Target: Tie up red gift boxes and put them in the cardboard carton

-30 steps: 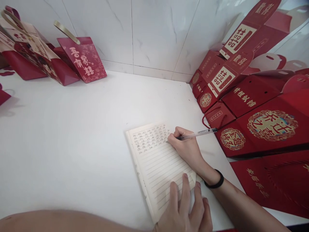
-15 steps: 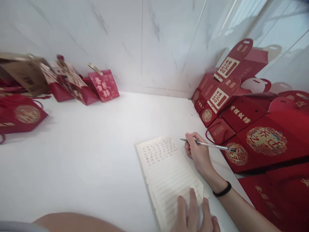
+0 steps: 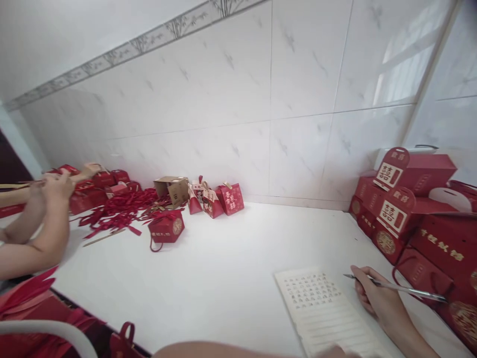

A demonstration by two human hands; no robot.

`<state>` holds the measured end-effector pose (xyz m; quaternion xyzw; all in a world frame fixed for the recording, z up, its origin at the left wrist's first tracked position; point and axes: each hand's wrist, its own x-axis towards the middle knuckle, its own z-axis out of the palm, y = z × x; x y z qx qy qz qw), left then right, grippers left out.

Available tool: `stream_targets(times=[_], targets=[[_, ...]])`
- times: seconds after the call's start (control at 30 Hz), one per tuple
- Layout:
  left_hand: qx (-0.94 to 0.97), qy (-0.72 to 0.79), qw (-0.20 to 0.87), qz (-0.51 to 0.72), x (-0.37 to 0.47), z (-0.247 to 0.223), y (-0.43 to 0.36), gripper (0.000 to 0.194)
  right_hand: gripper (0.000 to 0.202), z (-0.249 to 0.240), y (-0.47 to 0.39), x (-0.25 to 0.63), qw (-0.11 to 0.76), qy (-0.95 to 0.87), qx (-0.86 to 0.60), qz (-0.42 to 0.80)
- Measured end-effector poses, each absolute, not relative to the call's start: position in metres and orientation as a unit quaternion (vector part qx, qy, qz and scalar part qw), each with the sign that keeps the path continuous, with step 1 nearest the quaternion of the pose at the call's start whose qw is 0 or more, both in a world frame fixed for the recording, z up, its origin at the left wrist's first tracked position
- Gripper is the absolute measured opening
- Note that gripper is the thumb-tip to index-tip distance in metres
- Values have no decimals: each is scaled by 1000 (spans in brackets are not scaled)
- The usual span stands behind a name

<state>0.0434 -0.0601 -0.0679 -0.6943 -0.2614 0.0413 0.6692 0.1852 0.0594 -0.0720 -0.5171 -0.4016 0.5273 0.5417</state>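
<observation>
A pen is pinched in my right hand, its tip pointing left, just off the right edge of the notebook. The notebook lies on the white table, lined, with several rows of small handwritten characters across its upper part. My left hand shows only as blurred fingertips low on the page at the bottom edge of the view, resting open; the rest of it is out of sight. Close to the right of my pen hand stand stacked red gift boxes with gold characters.
Along the wall stand small red gift boxes, a brown carton and a pile of red ribbons. A red box sits nearer on the table. At far left, another person's hands are over red boxes. A pale curved bar is lower left.
My view has swung left and up, bringing the other person's arms, the ribbons and more wall into sight. The pen stays in my right hand beside the notebook.
</observation>
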Motion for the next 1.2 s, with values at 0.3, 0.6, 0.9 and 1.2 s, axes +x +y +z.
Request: stream_targets(times=[0.3, 0.6, 0.9, 1.2], targets=[[-514, -815, 107, -244, -215, 29, -11, 52, 42, -72, 59, 186, 499, -411, -566, 511], [-185, -926, 35, -327, -320, 25, -51, 87, 41, -72, 59, 187, 498, -423, -571, 498], [-365, -873, -39, -321, -260, 6, -63, 68, 41, -70, 58, 184, 521, -429, -548, 494], [-569, -777, -163, -215, -124, 16, -146, 81, 49, -46, 31, 185, 474, -611, -498, 392]])
